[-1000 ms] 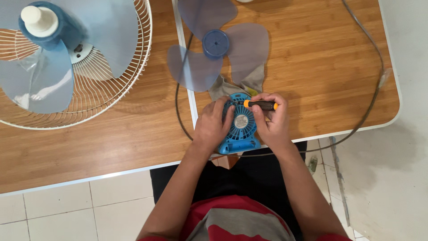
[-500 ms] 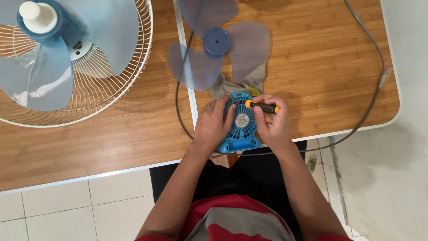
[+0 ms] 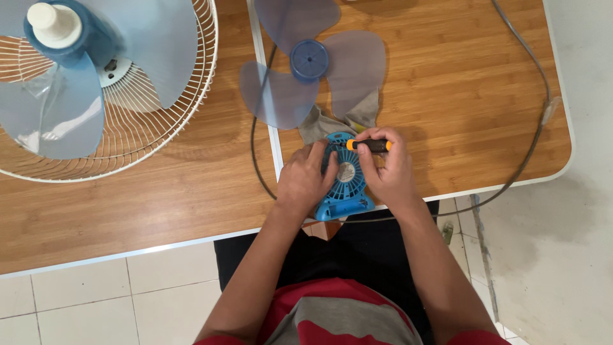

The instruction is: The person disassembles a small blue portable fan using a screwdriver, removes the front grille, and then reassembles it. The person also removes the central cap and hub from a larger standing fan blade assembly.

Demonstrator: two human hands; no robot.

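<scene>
A small blue fan [image 3: 345,185] lies near the front edge of the wooden table [image 3: 460,96]. My left hand [image 3: 303,179] grips its left side, fingers curled over the grille. My right hand [image 3: 386,169] holds a screwdriver [image 3: 370,145] with a black and orange handle, lying sideways over the top of the small fan. A grey cloth [image 3: 341,121] pokes out from under the fan at its far side.
A loose translucent blue fan blade [image 3: 313,64] lies just beyond the cloth. At far left a big white wire fan guard [image 3: 166,134] holds another blue blade and hub. A thin cable [image 3: 530,128] loops around the right table's edge. Tiled floor lies below.
Both hands have stayed on the small blue fan; the screwdriver has barely shifted. The view has drifted slightly.
</scene>
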